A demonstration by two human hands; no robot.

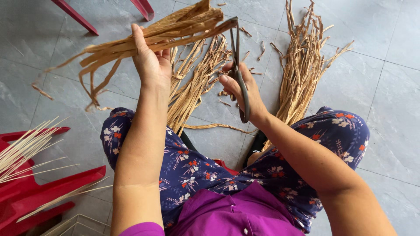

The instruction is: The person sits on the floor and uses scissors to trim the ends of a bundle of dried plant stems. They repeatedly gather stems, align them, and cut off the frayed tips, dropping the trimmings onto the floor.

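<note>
Bundle of dried leaf strips [153, 37] held up over the lap, long axis running from lower left to upper right, cut ends pointing up-right toward the scissors [238, 65], loose frayed tails drooping down-left. Gripped mid-length by the left hand [151, 63], fingers [139, 38] wrapped tight around the strips. Scissors held in the right hand [238, 89], fingers closed through the handle loops, blades pointing up and meeting the bundle's upper end; whether the blades are parted or closed, impossible to tell. Below, on the grey tiled floor [385, 109], two loose piles of the same strips: one [197, 83] directly under the hands, another [302, 65] off to the right, short offcuts scattered between. At left, a red plastic stool [48, 185] carrying thin pale sticks [26, 150]. Floral trousers [197, 170] and purple shirt [236, 214] in the foreground.
</note>
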